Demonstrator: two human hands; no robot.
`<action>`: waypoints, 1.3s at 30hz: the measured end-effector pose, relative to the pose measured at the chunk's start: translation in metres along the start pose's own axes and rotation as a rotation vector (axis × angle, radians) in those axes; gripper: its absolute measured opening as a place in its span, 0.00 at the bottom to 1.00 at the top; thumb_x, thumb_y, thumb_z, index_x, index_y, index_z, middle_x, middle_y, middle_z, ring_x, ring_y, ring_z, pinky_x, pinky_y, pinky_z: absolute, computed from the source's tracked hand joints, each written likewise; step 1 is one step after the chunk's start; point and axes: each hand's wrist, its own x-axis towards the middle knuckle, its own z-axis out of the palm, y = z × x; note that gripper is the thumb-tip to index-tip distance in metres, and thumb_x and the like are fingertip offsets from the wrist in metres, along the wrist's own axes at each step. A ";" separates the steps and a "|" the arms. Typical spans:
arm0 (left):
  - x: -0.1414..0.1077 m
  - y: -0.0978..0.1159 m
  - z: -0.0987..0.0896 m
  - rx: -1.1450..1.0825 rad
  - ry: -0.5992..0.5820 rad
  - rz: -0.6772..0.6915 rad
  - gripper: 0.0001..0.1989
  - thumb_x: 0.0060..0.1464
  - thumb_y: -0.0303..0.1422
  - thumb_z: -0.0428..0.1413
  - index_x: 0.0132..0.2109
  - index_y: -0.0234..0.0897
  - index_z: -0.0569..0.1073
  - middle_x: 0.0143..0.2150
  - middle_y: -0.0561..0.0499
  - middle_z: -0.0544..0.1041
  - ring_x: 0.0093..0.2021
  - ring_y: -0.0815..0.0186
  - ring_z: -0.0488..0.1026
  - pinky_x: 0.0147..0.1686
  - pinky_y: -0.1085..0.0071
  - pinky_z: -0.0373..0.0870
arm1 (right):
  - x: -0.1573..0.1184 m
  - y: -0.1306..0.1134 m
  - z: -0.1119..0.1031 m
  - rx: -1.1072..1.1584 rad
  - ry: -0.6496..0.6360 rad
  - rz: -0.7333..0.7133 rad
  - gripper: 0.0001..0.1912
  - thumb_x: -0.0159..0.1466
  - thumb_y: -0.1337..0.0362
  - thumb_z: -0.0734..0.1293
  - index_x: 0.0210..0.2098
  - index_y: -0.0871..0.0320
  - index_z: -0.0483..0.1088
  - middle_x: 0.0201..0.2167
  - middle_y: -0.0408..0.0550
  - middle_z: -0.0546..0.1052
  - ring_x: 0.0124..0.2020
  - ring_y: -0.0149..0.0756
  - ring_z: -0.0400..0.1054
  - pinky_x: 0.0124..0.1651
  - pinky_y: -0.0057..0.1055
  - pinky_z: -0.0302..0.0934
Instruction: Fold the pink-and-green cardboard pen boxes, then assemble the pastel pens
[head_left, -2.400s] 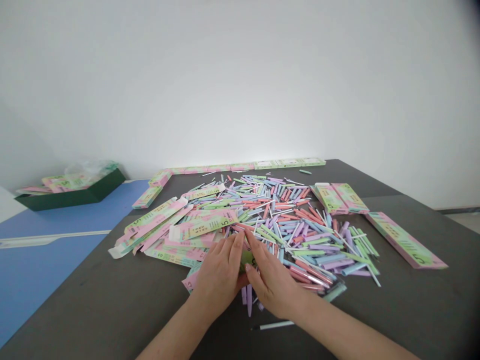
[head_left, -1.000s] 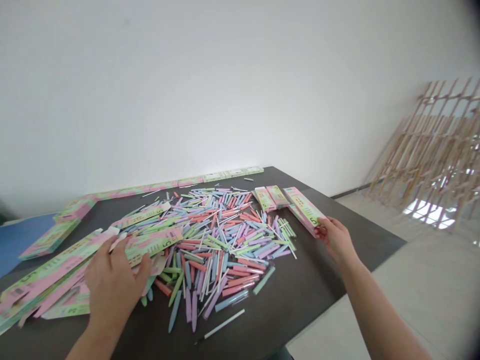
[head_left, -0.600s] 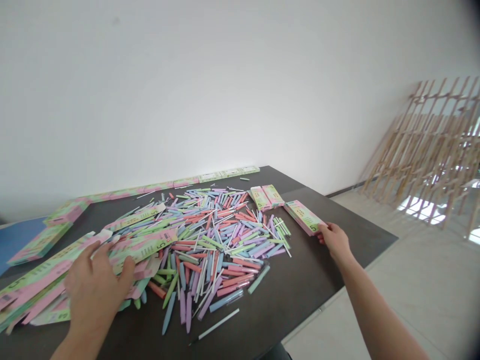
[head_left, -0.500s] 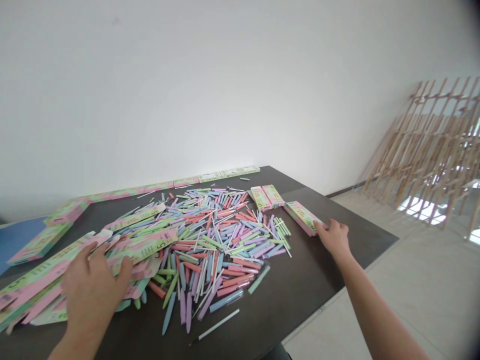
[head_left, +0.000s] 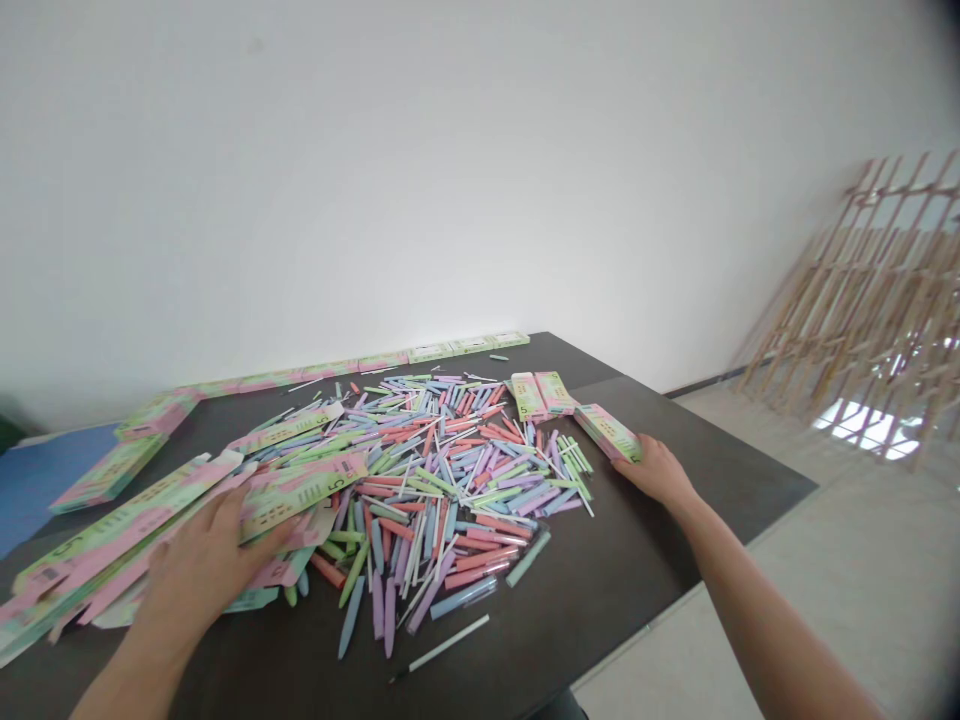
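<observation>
My right hand (head_left: 654,470) grips the near end of a slim pink-and-green pen box (head_left: 606,430) on the right of the table, its fingers bent around that end. My left hand (head_left: 196,558) rests over a pile of flat pink-and-green cartons (head_left: 120,520), thumb stretched apart from the fingers. Under and beside the thumb lies a carton marked 5 (head_left: 307,490); some fingertips are hidden against the pile. Between the hands spreads a large heap of pastel pen barrels (head_left: 450,470), with white refills (head_left: 450,642) scattered among them.
Two similar boxes (head_left: 541,394) lie beyond the one at my right hand. A row of boxes (head_left: 322,370) runs along the wall on the dark table (head_left: 637,560). A blue surface (head_left: 30,485) shows at left. Wooden racks (head_left: 862,310) lean at the far right.
My left hand has come down closer onto the cartons, its fingers less spread. My right hand has closed further around the box's near end. The view has shifted slightly left.
</observation>
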 end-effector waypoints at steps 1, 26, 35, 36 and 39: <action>0.000 -0.001 0.001 0.021 -0.046 -0.020 0.38 0.53 0.54 0.50 0.64 0.37 0.59 0.63 0.34 0.66 0.59 0.35 0.65 0.51 0.35 0.63 | -0.001 -0.001 -0.001 -0.012 -0.002 -0.003 0.34 0.57 0.54 0.66 0.57 0.69 0.63 0.49 0.67 0.73 0.53 0.54 0.68 0.52 0.40 0.61; -0.022 0.033 -0.025 0.052 -0.255 0.042 0.31 0.52 0.57 0.50 0.52 0.38 0.69 0.53 0.38 0.74 0.53 0.48 0.71 0.53 0.50 0.61 | -0.124 -0.270 0.019 0.720 -0.073 -0.966 0.13 0.62 0.69 0.61 0.47 0.60 0.68 0.49 0.59 0.71 0.54 0.47 0.65 0.56 0.49 0.61; -0.025 0.044 -0.028 0.073 0.082 0.255 0.35 0.50 0.52 0.58 0.56 0.31 0.65 0.52 0.34 0.71 0.54 0.45 0.68 0.53 0.50 0.62 | -0.126 -0.260 0.048 0.955 -0.384 -0.660 0.22 0.66 0.60 0.61 0.58 0.59 0.61 0.52 0.58 0.73 0.50 0.43 0.70 0.47 0.44 0.69; -0.025 0.046 -0.028 0.064 0.145 0.302 0.35 0.49 0.51 0.59 0.56 0.31 0.65 0.52 0.34 0.71 0.54 0.45 0.67 0.54 0.50 0.62 | -0.125 -0.259 0.045 1.049 -0.450 -0.617 0.23 0.66 0.58 0.61 0.59 0.58 0.60 0.52 0.57 0.73 0.49 0.42 0.71 0.46 0.42 0.69; -0.028 0.055 -0.030 0.036 0.271 0.415 0.34 0.47 0.49 0.61 0.55 0.33 0.64 0.50 0.35 0.72 0.52 0.46 0.68 0.57 0.46 0.59 | -0.124 -0.259 0.033 1.298 -0.625 -0.590 0.21 0.67 0.54 0.60 0.56 0.58 0.62 0.47 0.53 0.75 0.42 0.38 0.72 0.38 0.34 0.70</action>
